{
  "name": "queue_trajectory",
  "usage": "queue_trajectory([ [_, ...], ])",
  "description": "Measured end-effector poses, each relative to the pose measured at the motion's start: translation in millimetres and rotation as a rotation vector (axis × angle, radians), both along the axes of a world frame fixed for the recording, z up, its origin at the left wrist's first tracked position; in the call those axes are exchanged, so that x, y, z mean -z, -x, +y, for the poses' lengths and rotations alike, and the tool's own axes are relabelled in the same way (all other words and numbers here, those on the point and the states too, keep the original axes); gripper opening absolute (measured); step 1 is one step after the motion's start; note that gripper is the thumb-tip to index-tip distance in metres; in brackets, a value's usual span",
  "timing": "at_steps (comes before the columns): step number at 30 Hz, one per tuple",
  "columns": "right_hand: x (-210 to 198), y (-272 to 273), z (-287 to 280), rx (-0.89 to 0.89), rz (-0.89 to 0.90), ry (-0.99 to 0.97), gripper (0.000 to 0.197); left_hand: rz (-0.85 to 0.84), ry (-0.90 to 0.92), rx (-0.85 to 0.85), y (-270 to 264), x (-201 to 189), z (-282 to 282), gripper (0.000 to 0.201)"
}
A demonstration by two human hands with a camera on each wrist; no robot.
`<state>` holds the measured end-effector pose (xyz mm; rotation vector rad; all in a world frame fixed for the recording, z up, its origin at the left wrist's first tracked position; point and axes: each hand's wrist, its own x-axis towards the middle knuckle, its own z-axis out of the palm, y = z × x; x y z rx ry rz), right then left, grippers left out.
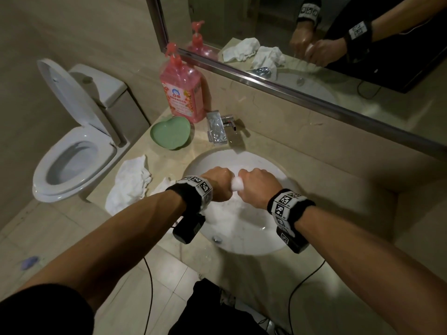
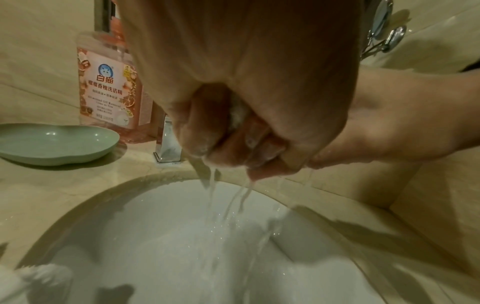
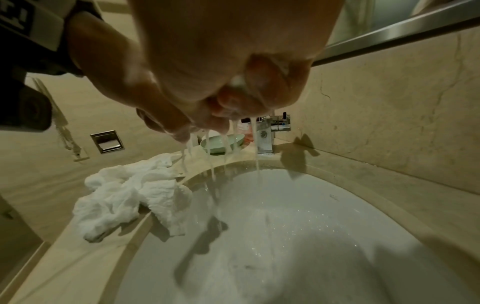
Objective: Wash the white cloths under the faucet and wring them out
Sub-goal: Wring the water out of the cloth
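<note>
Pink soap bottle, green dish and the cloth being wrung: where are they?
Pink soap bottle (image 1: 182, 93): head view, on its label.
Green dish (image 1: 170, 135): head view, on its inner floor.
Wrung cloth (image 1: 236, 184): head view, on the white twist showing between both hands.

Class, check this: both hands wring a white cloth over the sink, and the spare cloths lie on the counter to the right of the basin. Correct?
Not quite. The spare cloths lie left of the basin, as the head view shows. Both the left hand and right hand do wring a white cloth there.
</note>
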<state>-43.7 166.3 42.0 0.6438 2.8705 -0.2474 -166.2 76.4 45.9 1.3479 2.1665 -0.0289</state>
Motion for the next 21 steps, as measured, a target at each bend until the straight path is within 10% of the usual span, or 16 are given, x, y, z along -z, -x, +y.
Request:
queue_trajectory([
  [7,-3,3,16,0.193,0.101,0.287,0.034,0.114,-0.140,0.086,14,-21,8,0.031],
  [15,-25,-9,30,0.336,0.260,0.931,0.033,-0.816,-0.589,-0.433,37,-63,6,0.033],
  [21,-42,-1,31,0.375,0.345,1.052,0.051,-0.847,-0.709,-0.413,31,-72,2,0.033],
])
